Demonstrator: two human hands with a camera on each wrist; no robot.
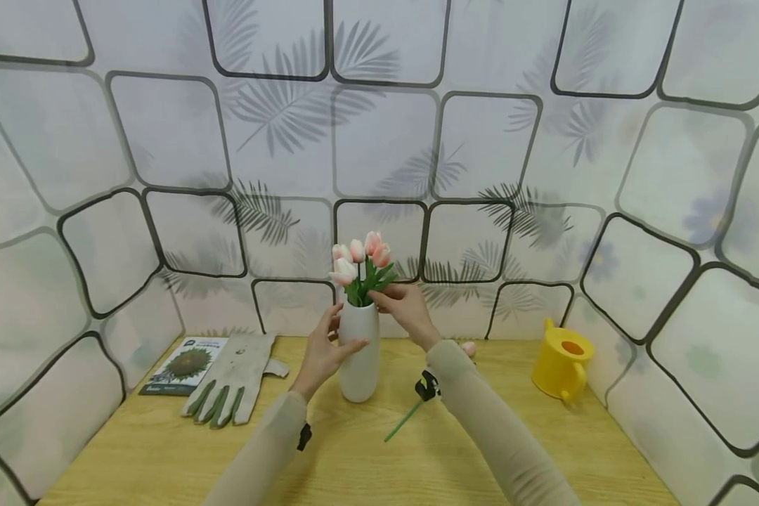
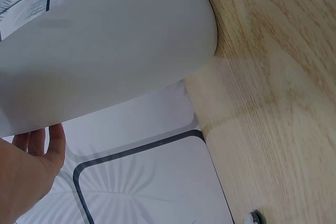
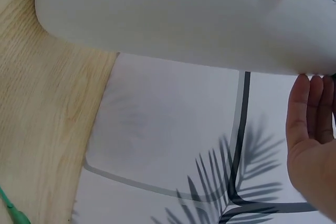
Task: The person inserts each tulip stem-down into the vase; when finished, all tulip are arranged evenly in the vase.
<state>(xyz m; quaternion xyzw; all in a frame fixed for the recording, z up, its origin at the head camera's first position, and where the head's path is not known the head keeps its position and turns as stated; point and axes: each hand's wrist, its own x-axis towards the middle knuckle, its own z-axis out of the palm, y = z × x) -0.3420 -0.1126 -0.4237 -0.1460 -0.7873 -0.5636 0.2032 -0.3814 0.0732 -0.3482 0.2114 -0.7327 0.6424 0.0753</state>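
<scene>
A tall white vase (image 1: 359, 358) stands upright on the wooden table, with several pink and white tulips (image 1: 357, 251) and green leaves rising from its mouth. My left hand (image 1: 325, 349) grips the vase from the left, thumb across its front and fingers behind. At the rim, my right hand (image 1: 407, 309) pinches a tulip among the leaves with thumb and forefinger. In the right wrist view, the other fingers (image 3: 299, 111) of that hand lie along the vase's side, while the pinch itself is out of frame. The left wrist view has the vase's pale body (image 2: 115, 45) near its base.
Another tulip lies on the table, its green stem (image 1: 403, 422) in front of my right sleeve and its pink bud (image 1: 469, 348) beyond it. A yellow watering can (image 1: 559, 362) stands right. Grey garden gloves (image 1: 243, 365) overlap a sunflower seed packet (image 1: 186, 365) at left. Patterned walls enclose the table.
</scene>
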